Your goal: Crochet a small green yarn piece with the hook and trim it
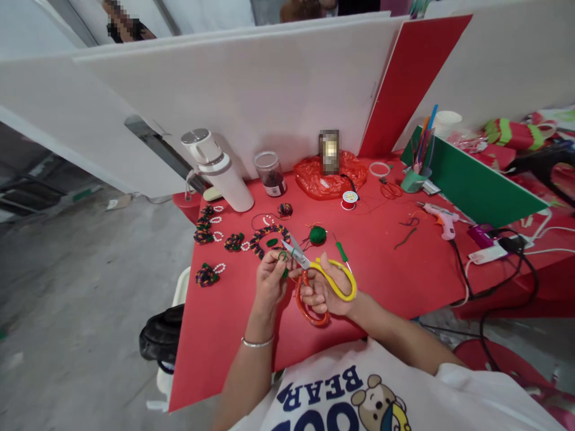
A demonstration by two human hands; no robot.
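My right hand (324, 290) is closed round the handles of a pair of scissors (302, 258), one handle yellow and the other orange-red. The blades are parted and point up and left, close to my left hand. A small piece of green yarn (283, 255) is pinched in the fingers of my left hand (271, 276), right beside the blades. Just beyond lies a dark multicoloured braided ring (257, 242) with a small green piece (272, 242) inside it. A ball of green yarn (318, 234) and a green-handled crochet hook (342, 251) rest past the scissors.
Several yarn pieces with white bead loops (207, 275) lie along the left edge. A white thermos (230, 182), a jar (271, 175), a red plastic bag (309, 179) and a thread spool (349, 200) stand behind. To the right are a glue gun (444, 220), a pen cup (413, 179) and cables.
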